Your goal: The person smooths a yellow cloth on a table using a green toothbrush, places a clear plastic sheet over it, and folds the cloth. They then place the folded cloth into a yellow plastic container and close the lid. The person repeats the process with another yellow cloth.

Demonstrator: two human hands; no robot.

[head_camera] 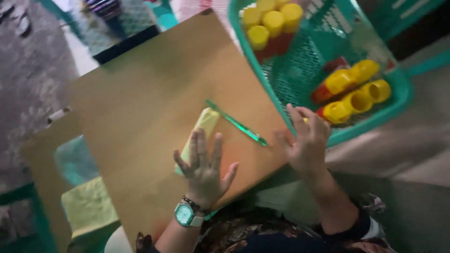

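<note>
My left hand [204, 166] lies flat with fingers spread on a large brown cardboard sheet [150, 98], its fingertips on a pale yellow folded piece [205, 122]. A thin green stick [236, 124] lies slanted on the sheet just right of that piece. My right hand [307, 140] rests at the sheet's right edge, fingers spread and touching the rim of a green mesh basket [398, 100]. A teal watch [185, 214] sits on my left wrist. Neither hand holds anything.
Inside the basket are several red bottles with yellow caps [356, 89], some upright at the back [272, 26], some lying. A yellow-green cloth [89, 208] lies at lower left beside another brown sheet [42, 154]. Grey floor surrounds everything.
</note>
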